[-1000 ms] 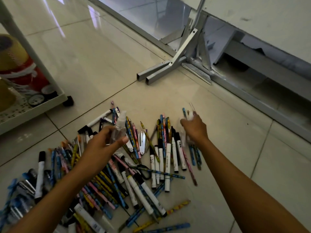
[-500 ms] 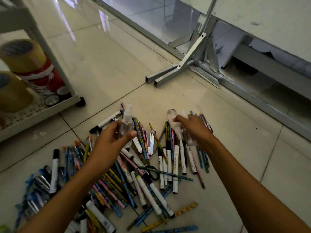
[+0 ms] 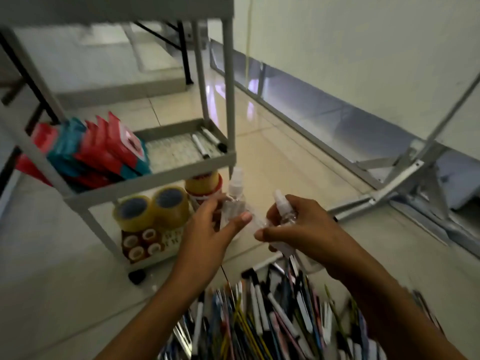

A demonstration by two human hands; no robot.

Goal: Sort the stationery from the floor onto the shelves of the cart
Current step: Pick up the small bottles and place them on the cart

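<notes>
My left hand (image 3: 207,235) grips a clear spray bottle (image 3: 235,196) with a white cap, held upright. My right hand (image 3: 298,227) grips a second clear spray bottle (image 3: 284,209), tilted left, and a further clear bottle seems to lie under its fingers. Both hands hover just right of the grey cart (image 3: 161,175), level with its bottom shelf. A heap of pens, pencils and markers (image 3: 272,320) lies on the floor below my arms.
The cart's middle shelf holds red and teal packets (image 3: 96,149) and two markers (image 3: 207,144). Tape rolls (image 3: 153,209) fill the bottom shelf. A metal stand's foot (image 3: 389,193) lies on the tiles at the right, along the wall.
Both hands lifted their spray bottles off the floor pile and came together near the cart. The view swung up and left, bringing the cart's shelves into sight.
</notes>
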